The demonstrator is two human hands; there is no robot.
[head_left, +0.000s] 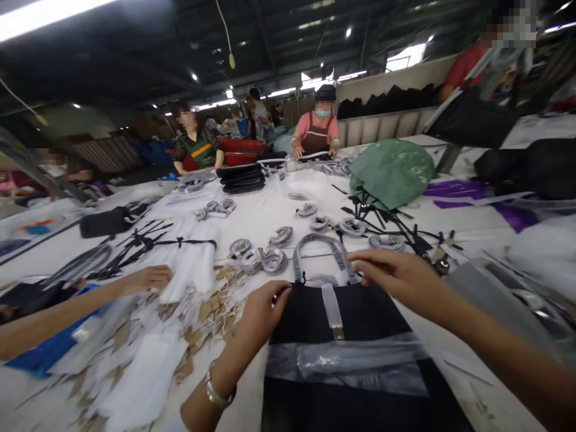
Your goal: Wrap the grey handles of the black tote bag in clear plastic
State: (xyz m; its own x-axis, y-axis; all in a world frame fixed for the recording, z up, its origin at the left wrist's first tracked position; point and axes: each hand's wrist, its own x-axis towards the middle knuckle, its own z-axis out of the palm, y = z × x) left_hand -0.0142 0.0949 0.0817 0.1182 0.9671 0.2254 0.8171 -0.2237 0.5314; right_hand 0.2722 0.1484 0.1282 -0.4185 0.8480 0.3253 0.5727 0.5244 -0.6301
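A black bag with a grey handle and a grey front strap lies flat on the white table in front of me. My left hand grips the bag's top left edge, fingers curled on the fabric. My right hand rests at the top right edge by the handle's base, fingers bent over it. A clear plastic sheet lies across the bag's middle. A co-worker's hand reaches in from the left onto white paper stuffing.
Coiled grey straps and black strap bundles lie beyond the bag. A green sack sits at the right, stacked black bags further back. Seated people work at the table's far side. A grey tray stands at the right.
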